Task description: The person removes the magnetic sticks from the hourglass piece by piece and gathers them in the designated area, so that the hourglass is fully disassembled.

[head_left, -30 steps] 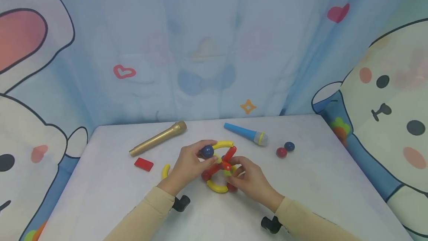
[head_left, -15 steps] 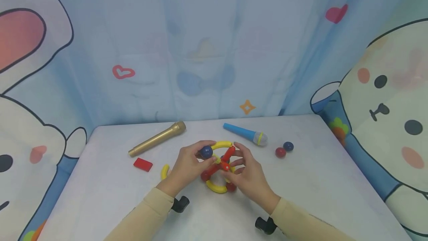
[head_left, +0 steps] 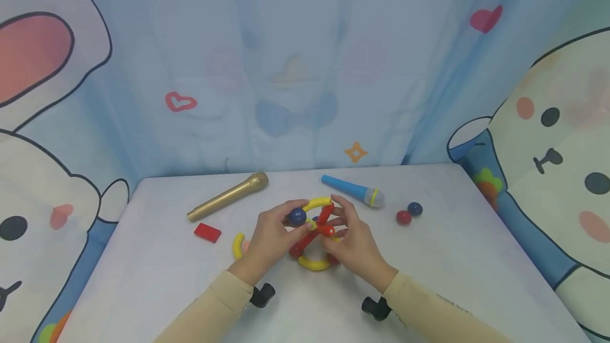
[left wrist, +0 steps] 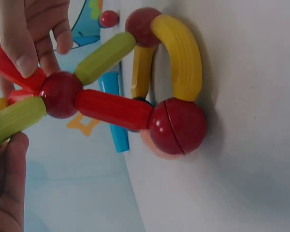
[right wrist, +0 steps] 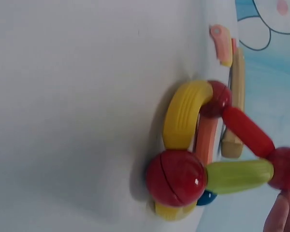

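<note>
A construction of magnetic rods and balls [head_left: 308,239] stands on the table between both hands, with red, green and curved yellow rods joined at red balls. My left hand [head_left: 272,233] grips its upper left part, beside a blue ball [head_left: 297,217] and pinching a green rod [left wrist: 17,120]. From the right, my right hand [head_left: 355,245] pinches a red rod [left wrist: 12,70] near the central red ball [left wrist: 62,94]. Its index finger reaches the right end of the top curved yellow rod [head_left: 316,203]. Lower down, another curved yellow rod [right wrist: 184,116] links two red balls on the tabletop.
Behind lie a gold microphone-shaped toy [head_left: 229,197] and a blue toy microphone [head_left: 352,190]. A red rectangular piece [head_left: 207,232] and a loose yellow curved rod [head_left: 238,245] are at left. Loose red [head_left: 403,218] and blue balls [head_left: 415,209] sit at right.
My right hand has moved up along the construction, its index finger now at the top yellow rod's end. The short red rod in front has shifted slightly right. My left hand keeps its grip.
</note>
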Motion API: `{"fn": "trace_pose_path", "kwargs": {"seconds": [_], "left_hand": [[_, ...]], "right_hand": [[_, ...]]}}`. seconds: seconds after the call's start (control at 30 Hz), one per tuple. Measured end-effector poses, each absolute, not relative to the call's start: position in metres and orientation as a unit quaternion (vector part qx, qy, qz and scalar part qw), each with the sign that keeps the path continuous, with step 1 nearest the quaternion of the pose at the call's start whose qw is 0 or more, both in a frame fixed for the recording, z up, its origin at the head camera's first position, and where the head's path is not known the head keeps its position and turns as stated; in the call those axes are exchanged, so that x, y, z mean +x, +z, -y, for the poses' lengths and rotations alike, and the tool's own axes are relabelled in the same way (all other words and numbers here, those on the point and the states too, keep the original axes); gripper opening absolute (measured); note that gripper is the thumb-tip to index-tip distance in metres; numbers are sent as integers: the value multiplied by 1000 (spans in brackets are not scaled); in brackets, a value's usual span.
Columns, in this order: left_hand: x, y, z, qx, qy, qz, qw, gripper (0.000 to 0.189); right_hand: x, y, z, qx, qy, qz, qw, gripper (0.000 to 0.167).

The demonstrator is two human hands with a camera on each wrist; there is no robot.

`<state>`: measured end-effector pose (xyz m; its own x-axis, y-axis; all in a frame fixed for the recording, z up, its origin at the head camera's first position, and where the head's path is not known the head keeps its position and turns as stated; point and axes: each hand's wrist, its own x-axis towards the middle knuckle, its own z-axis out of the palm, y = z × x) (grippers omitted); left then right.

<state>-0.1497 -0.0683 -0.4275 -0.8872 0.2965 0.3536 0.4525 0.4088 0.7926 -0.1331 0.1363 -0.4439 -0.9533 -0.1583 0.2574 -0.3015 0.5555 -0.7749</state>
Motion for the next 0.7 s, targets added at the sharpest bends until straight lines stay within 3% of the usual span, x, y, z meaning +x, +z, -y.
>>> {"fn": "trace_pose_path", "kwargs": {"seconds": [0.5,0.7], "left_hand": [[-135,-429,55,-185,-459,851,174,50],[-136,-431,58,-191,-471,844,173,52]], "right_hand": [[-153,-441,-147,193,462,865,33,91],[-149,-439,-146,207,426,877,80,96]]}}
